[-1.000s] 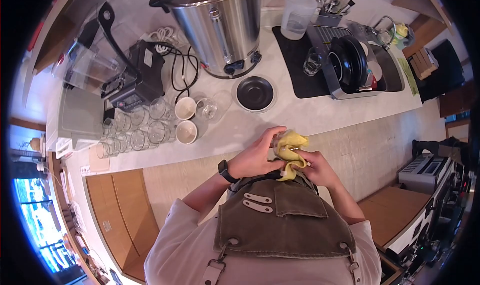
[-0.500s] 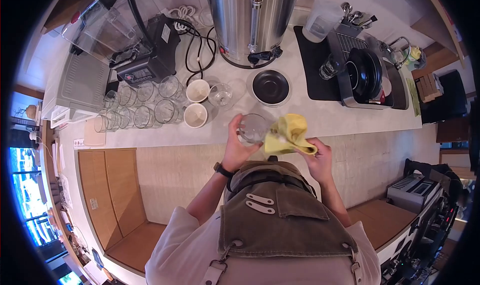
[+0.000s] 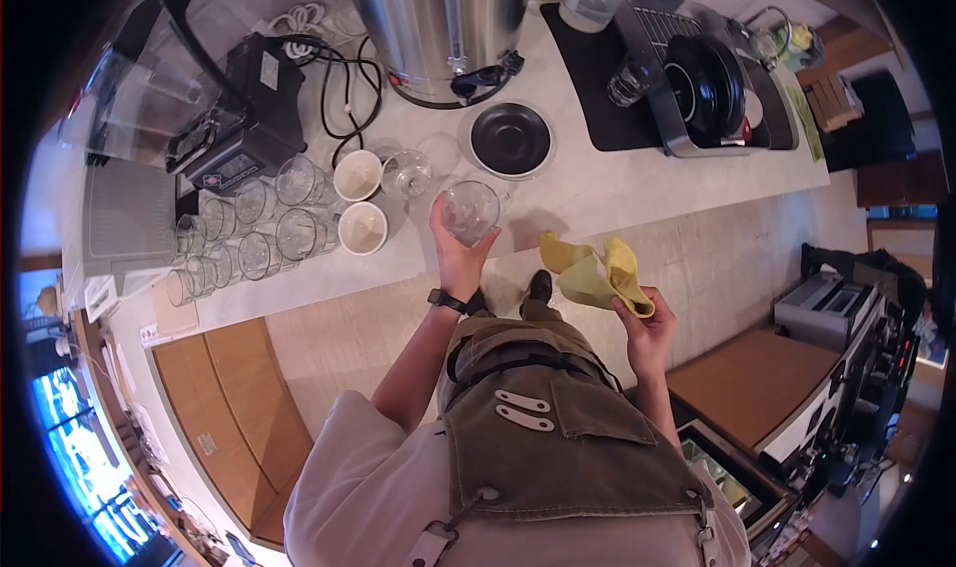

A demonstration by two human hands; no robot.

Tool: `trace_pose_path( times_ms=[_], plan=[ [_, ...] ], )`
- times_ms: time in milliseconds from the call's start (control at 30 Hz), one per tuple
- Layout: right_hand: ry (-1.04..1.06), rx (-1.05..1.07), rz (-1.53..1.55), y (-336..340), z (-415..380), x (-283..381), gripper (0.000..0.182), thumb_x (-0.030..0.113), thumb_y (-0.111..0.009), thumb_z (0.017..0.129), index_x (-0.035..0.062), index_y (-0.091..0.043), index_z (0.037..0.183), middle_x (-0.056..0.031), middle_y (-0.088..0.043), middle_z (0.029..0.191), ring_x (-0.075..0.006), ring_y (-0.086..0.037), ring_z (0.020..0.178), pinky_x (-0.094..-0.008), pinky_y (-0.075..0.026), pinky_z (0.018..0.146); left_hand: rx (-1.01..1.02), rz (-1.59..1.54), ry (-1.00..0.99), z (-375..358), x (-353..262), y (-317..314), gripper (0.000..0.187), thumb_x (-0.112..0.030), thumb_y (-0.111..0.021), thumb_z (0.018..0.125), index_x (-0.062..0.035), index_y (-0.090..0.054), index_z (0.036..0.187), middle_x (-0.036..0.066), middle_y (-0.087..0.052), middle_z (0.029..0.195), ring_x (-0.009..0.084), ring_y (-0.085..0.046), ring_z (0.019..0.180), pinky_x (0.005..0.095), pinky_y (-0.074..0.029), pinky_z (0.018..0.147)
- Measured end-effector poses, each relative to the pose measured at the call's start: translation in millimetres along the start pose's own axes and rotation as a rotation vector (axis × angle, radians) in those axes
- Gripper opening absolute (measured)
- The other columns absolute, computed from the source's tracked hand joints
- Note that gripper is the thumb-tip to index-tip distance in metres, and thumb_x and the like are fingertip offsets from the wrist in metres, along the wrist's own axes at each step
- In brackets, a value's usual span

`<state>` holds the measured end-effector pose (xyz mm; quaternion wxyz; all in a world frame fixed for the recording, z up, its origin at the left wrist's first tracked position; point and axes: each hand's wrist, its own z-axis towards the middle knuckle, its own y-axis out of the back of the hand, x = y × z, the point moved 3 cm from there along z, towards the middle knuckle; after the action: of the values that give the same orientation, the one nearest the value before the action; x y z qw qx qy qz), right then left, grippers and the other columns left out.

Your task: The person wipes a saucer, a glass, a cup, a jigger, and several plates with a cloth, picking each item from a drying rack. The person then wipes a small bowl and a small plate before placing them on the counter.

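My left hand [image 3: 462, 260] is closed around the side of a clear glass cup [image 3: 470, 212], held over the front part of the counter. A folded yellow cloth [image 3: 596, 276] hangs from the closed fingers of my right hand [image 3: 647, 330], out past the counter's front edge and apart from the cup. Close to the left hand stand two white cups [image 3: 362, 228] and another clear glass [image 3: 406, 174]. Behind the held cup lies a round black dish [image 3: 510, 140].
Several glasses [image 3: 257, 253] stand in rows at the left, before a blender [image 3: 234, 154]. A large steel urn [image 3: 423, 29] rises at the back. To the right are a black mat [image 3: 588, 79] and a rack [image 3: 697, 139] with dark dishes.
The left hand has carried the cup left and farther over the counter, away from the cloth. My right hand has drawn the cloth slightly right and down. The camera view has tilted.
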<state>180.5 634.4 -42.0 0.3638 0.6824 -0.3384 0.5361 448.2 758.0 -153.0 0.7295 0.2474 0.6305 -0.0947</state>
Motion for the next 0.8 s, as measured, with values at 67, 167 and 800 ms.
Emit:
trace_pose_path(
  times_ms=[67, 167, 800],
  plan=[
    [-0.026, -0.016, 0.014, 4, -9, -8, 0.015, -0.001, -0.070, 0.091, -0.0021, -0.063, 0.104, -0.0025, -0.067, 0.096, -0.0071, -0.059, 0.089, -0.0227, -0.047, 0.082, -0.016, 0.002, -0.022, -5, -5, 3, 0.097, -0.004, -0.085, 0.073, -0.0006, -0.025, 0.149, 0.020, -0.036, 0.148, 0.0344, -0.044, 0.132, 0.0441, -0.039, 0.110],
    [-0.039, 0.019, 0.102, 14, -13, -8, 0.015, 0.004, -0.065, 0.095, -0.0009, -0.062, 0.108, -0.0014, -0.064, 0.098, -0.0067, -0.056, 0.093, -0.0230, -0.045, 0.084, 0.003, 0.016, -0.121, -39, -18, 15, 0.090, -0.007, -0.084, 0.075, 0.0007, -0.030, 0.147, 0.021, -0.040, 0.145, 0.0339, -0.044, 0.133, 0.0445, -0.038, 0.110],
    [0.114, -0.131, 0.054, 296, 27, -31, 0.011, 0.005, -0.056, 0.100, 0.0003, -0.062, 0.107, -0.0051, -0.065, 0.099, -0.0125, -0.060, 0.088, -0.0264, -0.048, 0.079, 1.367, -0.309, 0.087, -104, -163, -312, 0.044, -0.021, -0.078, 0.088, -0.0020, -0.059, 0.123, 0.001, -0.065, 0.099, 0.0069, -0.060, 0.089, 0.0257, -0.050, 0.079]
  ],
)
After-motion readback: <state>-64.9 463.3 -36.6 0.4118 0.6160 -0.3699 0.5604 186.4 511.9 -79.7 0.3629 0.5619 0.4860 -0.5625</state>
